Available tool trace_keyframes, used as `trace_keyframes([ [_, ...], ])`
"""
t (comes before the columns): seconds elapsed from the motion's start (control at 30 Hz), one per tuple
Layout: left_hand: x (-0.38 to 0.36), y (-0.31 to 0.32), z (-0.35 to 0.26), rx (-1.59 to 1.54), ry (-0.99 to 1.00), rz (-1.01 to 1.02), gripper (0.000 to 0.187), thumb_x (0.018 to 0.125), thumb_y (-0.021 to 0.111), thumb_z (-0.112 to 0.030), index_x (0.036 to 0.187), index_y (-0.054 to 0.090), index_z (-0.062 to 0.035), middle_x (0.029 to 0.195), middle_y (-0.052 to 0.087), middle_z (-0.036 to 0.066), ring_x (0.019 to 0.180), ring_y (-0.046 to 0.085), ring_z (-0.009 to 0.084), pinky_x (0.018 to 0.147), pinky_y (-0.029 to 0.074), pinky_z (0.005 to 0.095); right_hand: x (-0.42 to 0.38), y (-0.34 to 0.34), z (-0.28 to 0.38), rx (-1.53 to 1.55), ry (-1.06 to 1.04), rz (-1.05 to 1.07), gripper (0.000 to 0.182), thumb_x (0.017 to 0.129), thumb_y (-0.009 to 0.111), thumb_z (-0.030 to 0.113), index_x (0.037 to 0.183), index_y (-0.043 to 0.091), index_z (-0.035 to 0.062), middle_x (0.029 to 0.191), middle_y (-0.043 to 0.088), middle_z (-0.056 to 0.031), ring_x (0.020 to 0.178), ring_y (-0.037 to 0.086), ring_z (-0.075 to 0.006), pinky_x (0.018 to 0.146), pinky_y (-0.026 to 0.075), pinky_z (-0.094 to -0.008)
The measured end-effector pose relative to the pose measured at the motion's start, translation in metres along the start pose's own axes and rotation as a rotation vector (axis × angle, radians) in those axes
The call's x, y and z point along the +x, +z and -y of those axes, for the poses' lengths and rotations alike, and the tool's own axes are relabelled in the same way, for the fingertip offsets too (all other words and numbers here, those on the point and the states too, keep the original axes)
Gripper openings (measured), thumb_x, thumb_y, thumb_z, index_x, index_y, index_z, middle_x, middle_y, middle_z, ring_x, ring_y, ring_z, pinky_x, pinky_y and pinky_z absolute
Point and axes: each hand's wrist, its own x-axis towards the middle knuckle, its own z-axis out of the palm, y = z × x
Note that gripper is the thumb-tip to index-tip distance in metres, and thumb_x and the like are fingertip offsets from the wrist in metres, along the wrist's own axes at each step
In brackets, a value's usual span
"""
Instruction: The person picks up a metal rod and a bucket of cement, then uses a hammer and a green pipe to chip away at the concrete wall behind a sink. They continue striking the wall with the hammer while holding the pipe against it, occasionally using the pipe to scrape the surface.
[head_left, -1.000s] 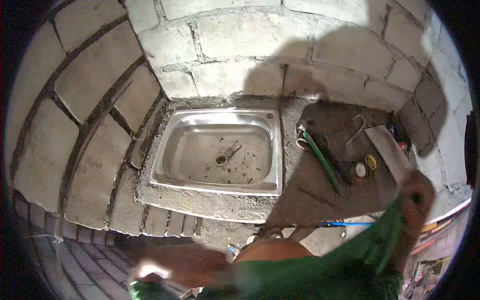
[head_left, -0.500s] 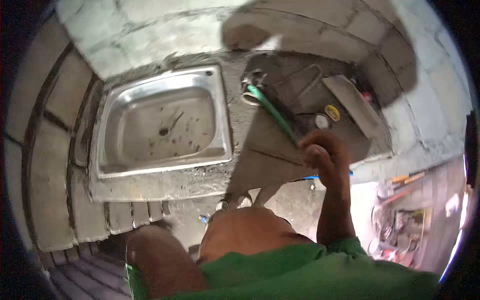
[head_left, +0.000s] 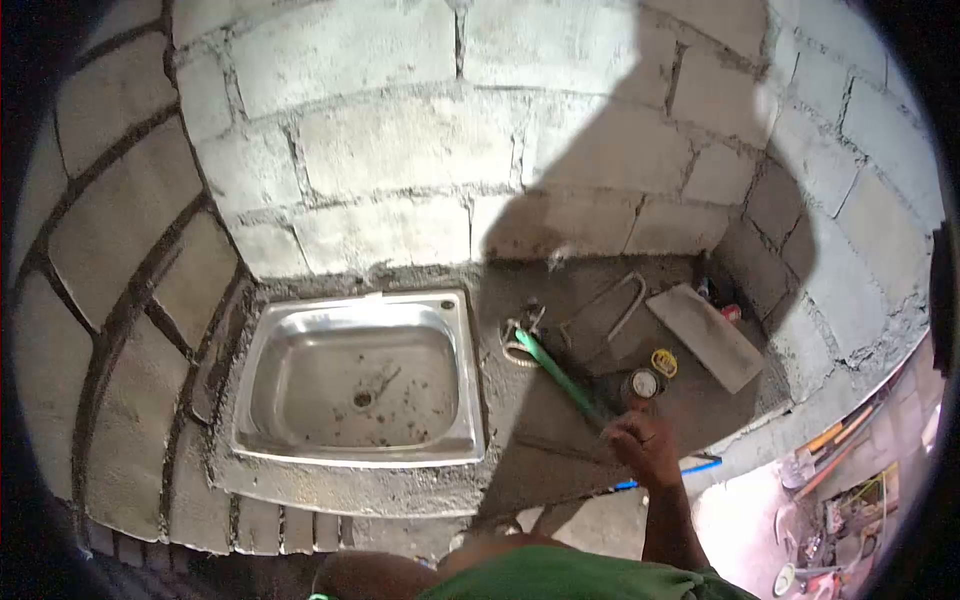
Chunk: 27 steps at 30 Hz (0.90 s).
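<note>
My right hand point(head_left: 642, 446) is over the shaded right part of the counter, slightly blurred, with its fingers curled closed around the near end of a long green tube point(head_left: 562, 378). The tube slants up and left to a small metal piece and a pale ring point(head_left: 516, 352) beside the sink. Just beyond my knuckles stands a small round container with a pale top point(head_left: 644, 383), next to a yellow tape roll point(head_left: 663, 362). My left hand is out of view.
A steel sink point(head_left: 478, 400) with dark debris is set into the rough cement counter point(head_left: 350, 490). A flat grey slab point(head_left: 708, 338), a bent rod point(head_left: 632, 308) and a red item point(head_left: 731, 313) lie at right. Block walls point(head_left: 400, 150) rise behind; clutter point(head_left: 830, 520) lies lower right.
The view has tilted up, so the counter and sink sit lower and more wall shows. My right hand stays by the green tube's near end. The tube keeps its place beside the sink.
</note>
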Motion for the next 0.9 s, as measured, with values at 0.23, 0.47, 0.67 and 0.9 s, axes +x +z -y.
trace_keyframes([
  [0.23, -0.001, 0.0, -0.012, 0.052, 0.034, 0.024, 0.042, 0.086, 0.066, -0.032, 0.116, 0.057, -0.0035, 0.099, 0.064, 0.017, 0.09, 0.062, 0.0326, 0.08, 0.05, 0.0402, 0.005, -0.004, -0.046, -0.17, -0.145, 0.058, 0.02, 0.086, 0.065, 0.023, 0.095, 0.066, 0.0055, 0.09, 0.066, -0.0123, 0.083, 0.064, -0.0244, 0.074, 0.05, -0.0371],
  [0.47, 0.027, -0.01, -0.006, 0.544, -0.203, -0.21, 0.046, 0.086, 0.063, -0.034, 0.12, 0.056, -0.0044, 0.103, 0.064, 0.019, 0.093, 0.062, 0.036, 0.083, 0.05, 0.0429, -0.001, -0.025, -0.055, -0.074, 0.06, -0.08, 0.021, 0.088, 0.062, 0.023, 0.095, 0.066, 0.0033, 0.095, 0.066, -0.014, 0.088, 0.065, -0.0264, 0.077, 0.05, -0.0355],
  [0.67, 0.009, -0.018, -0.002, 0.427, -0.523, -0.506, 0.055, 0.086, 0.062, -0.038, 0.129, 0.052, -0.0049, 0.107, 0.065, 0.017, 0.102, 0.062, 0.0344, 0.088, 0.048, 0.0426, -0.005, -0.02, -0.077, -0.225, 0.024, -0.08, 0.019, 0.09, 0.06, 0.02, 0.095, 0.066, 0.0032, 0.091, 0.067, -0.0144, 0.082, 0.065, -0.0265, 0.075, 0.05, -0.035],
  [0.9, 0.023, 0.009, 0.017, 0.397, -0.586, -0.355, 0.054, 0.087, 0.062, -0.039, 0.127, 0.053, -0.0041, 0.107, 0.065, 0.018, 0.1, 0.063, 0.0336, 0.088, 0.048, 0.0413, 0.004, -0.027, -0.077, -0.162, 0.099, -0.064, 0.024, 0.088, 0.062, 0.024, 0.101, 0.065, 0.0039, 0.093, 0.066, -0.0168, 0.086, 0.065, -0.0331, 0.077, 0.049, -0.0412],
])
